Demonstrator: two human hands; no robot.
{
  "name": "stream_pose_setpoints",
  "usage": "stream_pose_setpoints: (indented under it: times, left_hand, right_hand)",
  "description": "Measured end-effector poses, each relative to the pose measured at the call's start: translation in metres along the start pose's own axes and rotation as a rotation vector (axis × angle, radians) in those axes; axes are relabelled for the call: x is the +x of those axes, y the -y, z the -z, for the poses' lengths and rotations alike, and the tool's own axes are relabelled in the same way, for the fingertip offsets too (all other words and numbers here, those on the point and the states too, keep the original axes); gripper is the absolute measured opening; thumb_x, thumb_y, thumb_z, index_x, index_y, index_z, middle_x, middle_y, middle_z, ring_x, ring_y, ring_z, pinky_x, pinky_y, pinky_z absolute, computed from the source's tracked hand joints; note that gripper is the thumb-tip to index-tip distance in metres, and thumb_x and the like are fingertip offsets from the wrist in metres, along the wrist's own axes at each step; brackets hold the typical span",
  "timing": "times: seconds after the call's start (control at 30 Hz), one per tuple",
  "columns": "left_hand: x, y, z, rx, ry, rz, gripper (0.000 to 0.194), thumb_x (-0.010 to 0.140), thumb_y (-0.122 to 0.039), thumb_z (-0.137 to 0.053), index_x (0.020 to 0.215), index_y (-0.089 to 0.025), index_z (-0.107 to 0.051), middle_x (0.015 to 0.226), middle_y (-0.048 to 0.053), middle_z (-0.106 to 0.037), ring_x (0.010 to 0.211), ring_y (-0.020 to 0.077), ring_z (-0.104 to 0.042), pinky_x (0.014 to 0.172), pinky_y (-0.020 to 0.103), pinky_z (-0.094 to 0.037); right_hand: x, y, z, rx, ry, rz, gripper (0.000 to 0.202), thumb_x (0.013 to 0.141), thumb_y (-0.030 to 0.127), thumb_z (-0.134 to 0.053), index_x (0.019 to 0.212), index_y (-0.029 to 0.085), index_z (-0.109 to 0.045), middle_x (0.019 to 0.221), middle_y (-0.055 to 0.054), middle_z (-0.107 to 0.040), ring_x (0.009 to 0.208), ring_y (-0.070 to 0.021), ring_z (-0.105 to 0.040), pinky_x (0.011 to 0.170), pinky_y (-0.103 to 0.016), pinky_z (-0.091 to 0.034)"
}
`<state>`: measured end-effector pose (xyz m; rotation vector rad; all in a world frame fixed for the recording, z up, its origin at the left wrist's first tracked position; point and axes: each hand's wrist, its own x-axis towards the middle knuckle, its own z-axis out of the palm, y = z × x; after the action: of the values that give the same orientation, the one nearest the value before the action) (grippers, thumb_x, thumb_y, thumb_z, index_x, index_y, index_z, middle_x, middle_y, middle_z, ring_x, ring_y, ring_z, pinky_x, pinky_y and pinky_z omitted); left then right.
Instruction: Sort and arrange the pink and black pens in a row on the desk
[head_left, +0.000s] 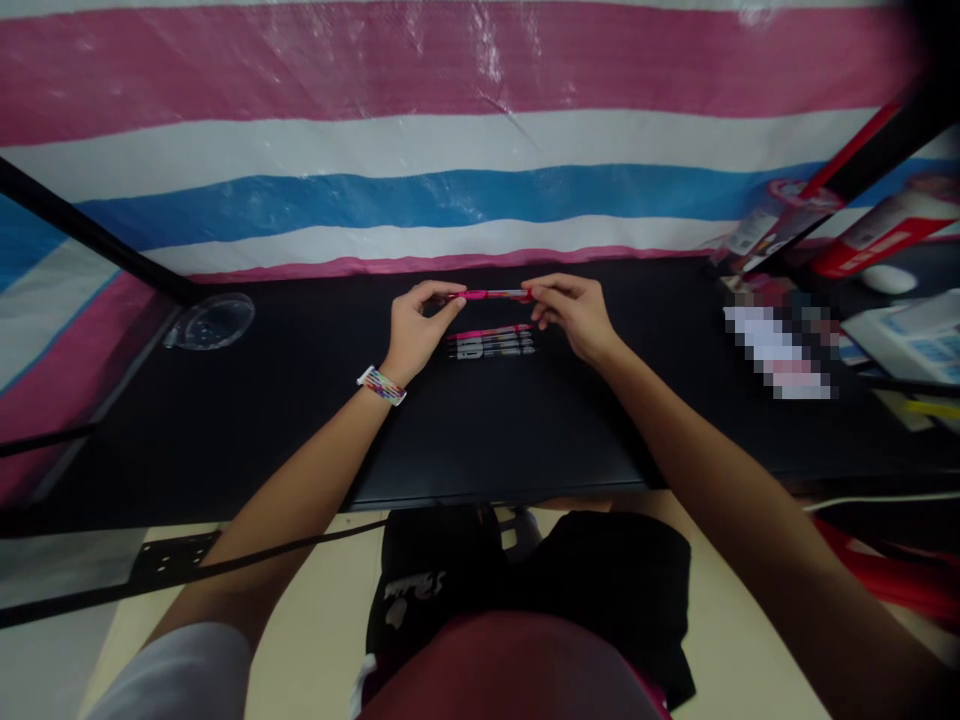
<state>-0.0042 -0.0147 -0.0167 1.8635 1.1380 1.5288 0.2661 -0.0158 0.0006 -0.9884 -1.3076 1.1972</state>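
A pink pen [495, 294] is held level above the black table, one end in each hand. My left hand [421, 325], with a patterned band at the wrist, pinches its left end between thumb and fingers. On the right end, my right hand [574, 312] has its fingertips closed. Just below, several pens lie side by side in a row [499, 345] on the table; the top one is pink and the lower ones look clear with dark parts. My right fingertips are close to the right end of the pink pen in that row.
A round clear plastic lid or dish [217, 321] lies at the left of the black table [480, 430]. At the right are a clear container [787, 215], a red and white cylinder [885, 230], a white mouse [889, 279] and boxes. Striped sheeting hangs behind.
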Motion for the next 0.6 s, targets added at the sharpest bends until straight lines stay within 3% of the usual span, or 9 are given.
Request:
stream_pose_setpoints:
  times: [0.07, 0.2, 0.6]
  left_hand:
    - [0.000, 0.001, 0.002, 0.054, 0.048, 0.002, 0.014, 0.095, -0.031, -0.086, 0.109, -0.030, -0.089, 0.109, 0.005, -0.089, 0.102, 0.0255, -0.079, 0.098, 0.045, -0.062]
    - [0.000, 0.005, 0.006, 0.186, 0.136, -0.032, 0.011, 0.098, -0.037, -0.085, 0.107, -0.035, -0.090, 0.102, 0.004, -0.088, 0.099, 0.0293, -0.076, 0.102, 0.054, -0.059]
    - [0.001, 0.019, 0.007, 0.286, 0.244, -0.015, 0.009, 0.092, -0.028, -0.084, 0.091, -0.035, -0.090, 0.096, 0.003, -0.088, 0.094, 0.0295, -0.076, 0.106, 0.055, -0.055]
  right_hand:
    - [0.001, -0.005, 0.003, -0.172, -0.037, 0.100, 0.021, 0.087, 0.045, -0.087, 0.098, 0.027, -0.088, 0.095, -0.007, -0.083, 0.080, -0.0249, -0.073, 0.078, -0.045, -0.066]
    - [0.001, -0.010, 0.007, -0.405, 0.022, 0.224, 0.016, 0.093, 0.038, -0.078, 0.099, 0.030, -0.090, 0.109, -0.007, -0.087, 0.106, -0.0335, -0.079, 0.107, -0.059, -0.063]
    - [0.002, -0.023, 0.011, -0.695, 0.156, 0.325, 0.025, 0.091, 0.027, -0.069, 0.101, 0.029, -0.092, 0.111, -0.007, -0.089, 0.105, -0.0357, -0.078, 0.108, -0.060, -0.057]
